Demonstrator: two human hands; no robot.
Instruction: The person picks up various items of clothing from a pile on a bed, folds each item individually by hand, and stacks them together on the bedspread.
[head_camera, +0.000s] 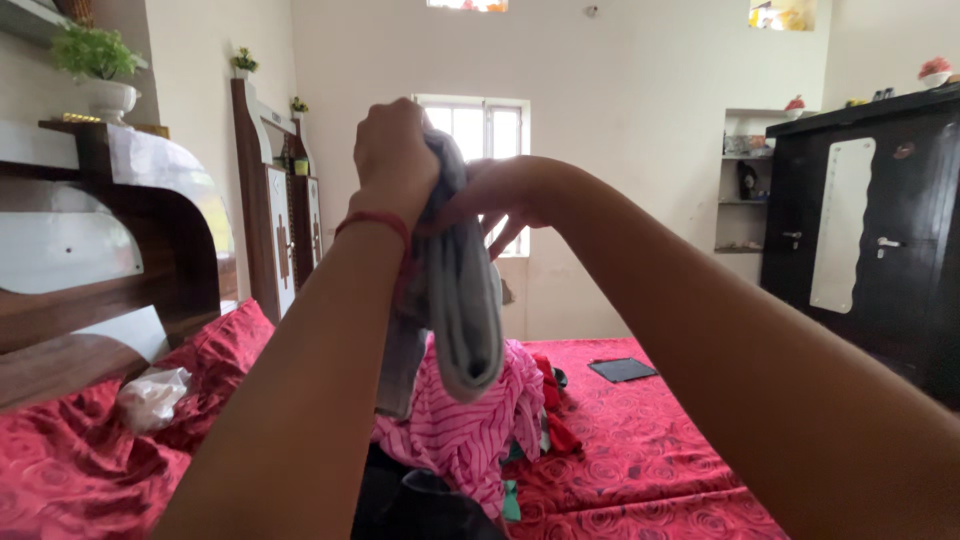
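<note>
I see my left hand (393, 150) fisted tight around the top of a grey garment (455, 300), whose long axis hangs straight down. My right hand (505, 195) pinches its upper edge, other fingers loose, above a pink striped cloth (470, 425) on the red bedspread (640, 440).

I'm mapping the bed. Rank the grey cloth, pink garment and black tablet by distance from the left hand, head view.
1. Grey cloth: gripped in the left hand.
2. Pink garment: below, on the bed.
3. Black tablet: far right on the bedspread.
</note>
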